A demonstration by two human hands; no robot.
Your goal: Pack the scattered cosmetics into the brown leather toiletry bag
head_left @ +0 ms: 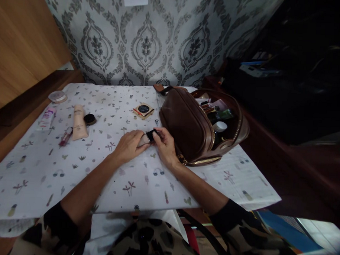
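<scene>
A small cosmetic bottle (143, 140) with a pale body and a black cap (150, 135) lies between my hands, just above or on the cloth. My left hand (129, 145) is closed round its pale body, hiding part of it. The fingers of my right hand (166, 145) pinch the black cap, which sits against the bottle. Just right of that hand rests a brown makeup bag (187, 124), its top unzipped. Beyond the bottle lies a square gold compact (143, 110) with a dark round centre.
On the left of the patterned cloth (101, 192) are a beige tube (79, 124), a small black-lidded jar (89, 119), a lip gloss tube (65, 136), a pink-and-white tube (47, 118) and a round clear container (57, 97). The patterned wall (145, 41) stands behind.
</scene>
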